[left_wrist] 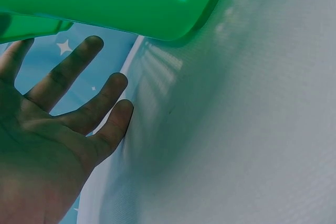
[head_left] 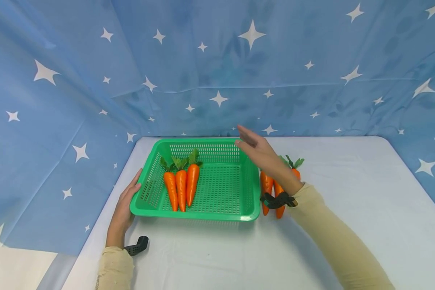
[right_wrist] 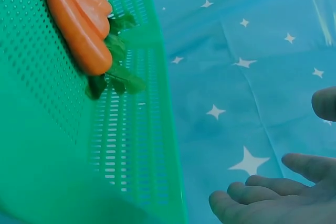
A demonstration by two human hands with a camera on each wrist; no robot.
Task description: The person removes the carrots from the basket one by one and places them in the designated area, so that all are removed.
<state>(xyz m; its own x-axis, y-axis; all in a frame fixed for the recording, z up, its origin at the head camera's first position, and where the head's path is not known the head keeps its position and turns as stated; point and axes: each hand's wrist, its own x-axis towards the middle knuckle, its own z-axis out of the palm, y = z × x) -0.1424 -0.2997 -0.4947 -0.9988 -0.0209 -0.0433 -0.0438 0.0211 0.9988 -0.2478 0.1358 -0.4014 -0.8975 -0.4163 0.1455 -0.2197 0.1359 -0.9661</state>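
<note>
A green plastic basket (head_left: 195, 214) with slotted walls stands on the white table. Three orange carrots with leafy green tops lie side by side in its left half, among them the rightmost carrot (head_left: 193, 185). My left hand (head_left: 124, 205) is at the basket's left side, thumb at the rim; the left wrist view shows its fingers (left_wrist: 97, 109) spread and straight. Over the basket's back right corner hangs my right hand (head_left: 262, 155), fingers extended and holding nothing. Under the right forearm, outside the basket, lie more carrots (head_left: 266, 183), partly hidden by the arm.
The white tabletop (head_left: 348, 201) extends to the right and in front of the basket. Behind it and along the left hangs a blue cloth (head_left: 188, 72) with white stars. A black strap mount (head_left: 277, 200) sits on the right wrist, and another (head_left: 137, 246) on the left.
</note>
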